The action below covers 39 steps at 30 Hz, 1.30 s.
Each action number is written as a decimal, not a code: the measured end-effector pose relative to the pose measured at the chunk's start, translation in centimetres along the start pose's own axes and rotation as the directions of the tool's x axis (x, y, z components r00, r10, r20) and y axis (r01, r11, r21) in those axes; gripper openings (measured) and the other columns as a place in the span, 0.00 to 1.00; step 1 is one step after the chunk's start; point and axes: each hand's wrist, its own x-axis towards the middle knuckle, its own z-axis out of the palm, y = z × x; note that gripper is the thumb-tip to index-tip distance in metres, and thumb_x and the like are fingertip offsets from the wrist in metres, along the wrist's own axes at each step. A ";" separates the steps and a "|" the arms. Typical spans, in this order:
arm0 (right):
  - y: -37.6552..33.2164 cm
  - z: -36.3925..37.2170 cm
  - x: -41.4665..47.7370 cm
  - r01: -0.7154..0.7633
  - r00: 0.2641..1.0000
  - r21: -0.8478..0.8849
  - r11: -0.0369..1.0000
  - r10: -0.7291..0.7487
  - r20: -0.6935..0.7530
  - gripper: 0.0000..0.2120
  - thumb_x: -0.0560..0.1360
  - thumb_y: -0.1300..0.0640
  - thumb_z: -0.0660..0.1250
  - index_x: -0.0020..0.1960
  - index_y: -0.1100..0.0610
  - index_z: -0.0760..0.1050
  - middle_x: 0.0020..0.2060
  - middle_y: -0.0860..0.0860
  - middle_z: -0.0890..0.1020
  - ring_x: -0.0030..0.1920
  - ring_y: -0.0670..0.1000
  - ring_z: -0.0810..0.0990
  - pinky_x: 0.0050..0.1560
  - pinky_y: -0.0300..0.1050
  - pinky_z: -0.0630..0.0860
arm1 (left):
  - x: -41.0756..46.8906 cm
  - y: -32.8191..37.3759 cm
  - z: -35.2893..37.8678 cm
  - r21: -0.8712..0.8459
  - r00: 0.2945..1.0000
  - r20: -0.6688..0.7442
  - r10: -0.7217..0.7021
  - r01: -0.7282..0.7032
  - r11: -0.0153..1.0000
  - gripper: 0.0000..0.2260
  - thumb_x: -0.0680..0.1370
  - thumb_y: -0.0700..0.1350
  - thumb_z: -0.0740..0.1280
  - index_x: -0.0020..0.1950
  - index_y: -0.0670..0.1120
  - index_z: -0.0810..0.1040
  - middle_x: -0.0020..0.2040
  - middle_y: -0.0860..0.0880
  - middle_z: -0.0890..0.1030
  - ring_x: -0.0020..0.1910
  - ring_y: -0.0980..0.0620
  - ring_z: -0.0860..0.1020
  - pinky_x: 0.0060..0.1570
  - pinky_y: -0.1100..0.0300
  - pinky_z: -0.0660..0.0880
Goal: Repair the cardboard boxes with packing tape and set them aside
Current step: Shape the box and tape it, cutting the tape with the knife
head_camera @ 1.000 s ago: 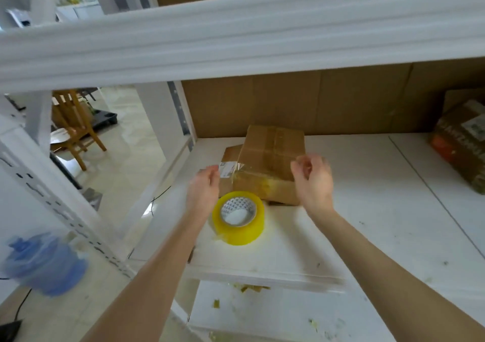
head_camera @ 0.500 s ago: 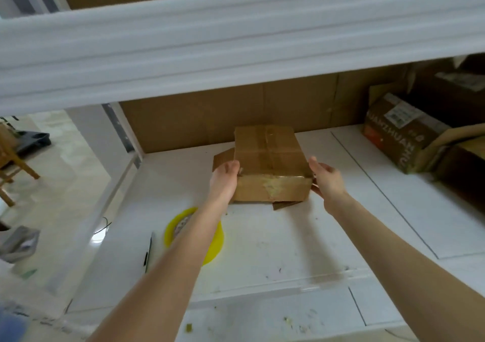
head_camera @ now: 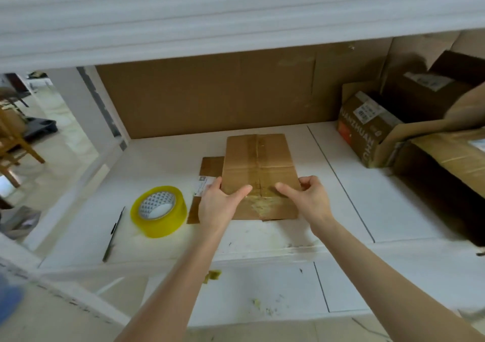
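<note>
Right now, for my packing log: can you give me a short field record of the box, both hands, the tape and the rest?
small box: closed, on the white shelf, tape along its top seam
left hand: holds its near left corner, thumb on top
right hand: holds its near right corner, thumb on top
tape roll: yellow, lying flat left of the box, untouched
pen-like tool: left of the roll
printed box: far right, beside other cardboard
</note>
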 end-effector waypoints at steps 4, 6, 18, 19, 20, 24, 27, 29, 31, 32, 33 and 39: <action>0.8 -0.5 0.2 0.017 1.000 0.108 0.994 -0.017 -0.005 0.16 0.72 0.50 0.74 0.54 0.56 0.75 0.48 0.51 0.80 0.50 0.51 0.78 0.54 0.47 0.77 | 0.8 -1.1 -0.1 -0.196 0.999 -0.027 -0.020 0.014 0.980 0.28 0.74 0.57 0.69 0.71 0.45 0.71 0.67 0.47 0.75 0.65 0.49 0.74 0.65 0.54 0.69; 1.3 -0.8 0.1 0.009 1.000 0.227 0.974 -0.007 -0.008 0.08 0.75 0.53 0.70 0.51 0.55 0.79 0.46 0.50 0.82 0.49 0.51 0.79 0.52 0.44 0.76 | 1.0 -1.6 0.0 -0.278 0.999 -0.025 -0.025 0.017 0.960 0.23 0.78 0.53 0.66 0.69 0.45 0.73 0.66 0.48 0.76 0.64 0.52 0.74 0.65 0.54 0.69; 1.9 0.5 -0.4 -0.001 0.993 0.403 0.915 0.048 -0.108 0.15 0.81 0.62 0.58 0.47 0.51 0.82 0.48 0.52 0.84 0.52 0.53 0.80 0.60 0.51 0.76 | -0.3 -3.4 1.2 -0.644 0.998 0.038 -0.056 0.067 0.762 0.17 0.84 0.51 0.52 0.69 0.54 0.72 0.67 0.52 0.75 0.64 0.54 0.74 0.60 0.61 0.74; 2.0 0.2 -0.5 0.011 0.993 0.357 0.934 0.033 -0.115 0.16 0.82 0.61 0.57 0.46 0.50 0.82 0.48 0.52 0.84 0.53 0.53 0.81 0.60 0.51 0.77 | -0.4 -4.0 1.0 -0.634 0.998 0.061 0.003 0.037 0.773 0.17 0.84 0.51 0.52 0.70 0.55 0.70 0.67 0.53 0.75 0.65 0.54 0.73 0.62 0.59 0.73; 2.2 0.0 -0.7 0.027 0.994 0.320 0.947 0.007 -0.105 0.16 0.82 0.58 0.56 0.47 0.48 0.81 0.49 0.52 0.84 0.53 0.52 0.81 0.59 0.50 0.77 | -0.3 -4.6 0.7 -0.603 0.994 0.082 0.076 -0.012 0.798 0.17 0.83 0.51 0.54 0.72 0.56 0.67 0.67 0.57 0.74 0.67 0.54 0.71 0.65 0.57 0.71; 2.6 0.7 -1.9 0.124 0.992 -0.011 0.992 -0.124 0.001 0.26 0.67 0.36 0.68 0.61 0.43 0.72 0.55 0.41 0.80 0.52 0.37 0.78 0.51 0.37 0.75 | -0.3 -3.9 0.4 -0.247 0.978 0.122 0.171 -0.137 0.959 0.39 0.67 0.66 0.70 0.74 0.56 0.60 0.67 0.60 0.71 0.68 0.53 0.68 0.64 0.54 0.70; 2.3 2.3 -2.0 0.094 0.989 -0.235 0.968 -0.117 -0.087 0.45 0.60 0.34 0.76 0.70 0.48 0.64 0.61 0.44 0.75 0.58 0.47 0.76 0.53 0.45 0.73 | -0.9 -2.6 1.7 0.032 0.993 0.002 0.115 -0.115 0.993 0.49 0.62 0.73 0.66 0.77 0.52 0.55 0.73 0.49 0.64 0.71 0.47 0.64 0.63 0.47 0.70; 2.3 2.2 -1.5 0.078 0.984 -0.290 0.954 -0.121 -0.131 0.42 0.62 0.37 0.76 0.70 0.48 0.65 0.59 0.46 0.78 0.56 0.50 0.77 0.52 0.46 0.73 | -0.7 -2.7 2.1 0.064 0.990 -0.071 0.121 -0.116 0.991 0.45 0.65 0.71 0.66 0.76 0.51 0.58 0.73 0.49 0.66 0.70 0.47 0.66 0.61 0.49 0.71; 2.7 1.3 -1.2 0.106 0.984 -0.289 0.951 -0.141 -0.105 0.35 0.66 0.41 0.75 0.70 0.46 0.67 0.54 0.45 0.81 0.53 0.49 0.79 0.54 0.47 0.75 | -0.2 -3.6 2.1 0.055 0.984 -0.087 0.157 -0.153 0.987 0.41 0.69 0.68 0.66 0.76 0.51 0.60 0.72 0.50 0.68 0.70 0.47 0.68 0.63 0.51 0.70; 3.0 0.9 -1.1 0.119 0.986 -0.270 0.955 -0.146 -0.083 0.32 0.69 0.44 0.74 0.70 0.45 0.69 0.51 0.44 0.81 0.52 0.48 0.79 0.55 0.47 0.75 | 0.0 -4.2 1.9 0.029 0.981 -0.080 0.178 -0.176 0.984 0.38 0.71 0.66 0.66 0.76 0.51 0.62 0.72 0.50 0.69 0.69 0.48 0.69 0.63 0.52 0.70; 3.3 0.4 -1.0 0.137 0.986 -0.254 0.957 -0.157 -0.059 0.28 0.72 0.46 0.72 0.70 0.44 0.69 0.49 0.43 0.81 0.53 0.48 0.80 0.57 0.49 0.75 | 0.2 -4.7 1.7 0.000 0.978 -0.071 0.195 -0.195 0.981 0.34 0.73 0.63 0.65 0.75 0.51 0.63 0.70 0.51 0.72 0.68 0.49 0.70 0.63 0.53 0.70; 4.4 0.1 -0.9 0.247 0.961 -0.318 0.915 -0.274 -0.040 0.21 0.82 0.56 0.57 0.72 0.41 0.66 0.43 0.48 0.81 0.46 0.52 0.78 0.47 0.48 0.73 | -0.9 -6.0 1.7 -0.090 0.972 -0.129 0.195 -0.207 0.974 0.18 0.83 0.51 0.55 0.72 0.51 0.69 0.64 0.50 0.78 0.61 0.53 0.75 0.51 0.69 0.69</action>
